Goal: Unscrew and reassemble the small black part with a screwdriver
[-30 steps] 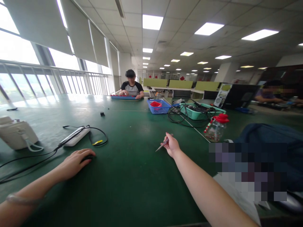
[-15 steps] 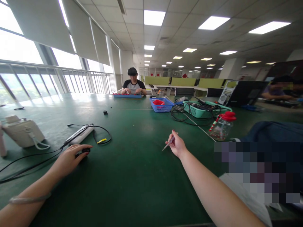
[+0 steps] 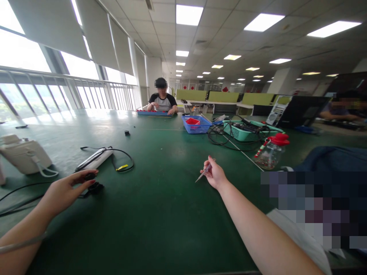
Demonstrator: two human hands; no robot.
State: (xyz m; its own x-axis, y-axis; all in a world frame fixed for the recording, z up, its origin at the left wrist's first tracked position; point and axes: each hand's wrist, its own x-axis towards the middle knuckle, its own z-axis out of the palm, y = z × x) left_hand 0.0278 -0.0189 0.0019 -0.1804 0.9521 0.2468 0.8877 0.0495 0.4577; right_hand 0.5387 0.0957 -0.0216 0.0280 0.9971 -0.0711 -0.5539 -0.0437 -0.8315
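My left hand hovers just above the green table, its thumb and fingers pinching a small black part on the end of a black cable. A second small black piece lies right beside the fingertips. My right hand is closed round a slim silver screwdriver whose tip points left and down, just over the table.
A white power strip with a looped black cord lies beyond my left hand. A white device stands at far left. A clear bottle with a red lid, blue basket, teal basket, and seated people are farther off.
My left hand has slid left and lifted off the table, now pinching the small black part it covered before. My right hand with the screwdriver has barely moved.
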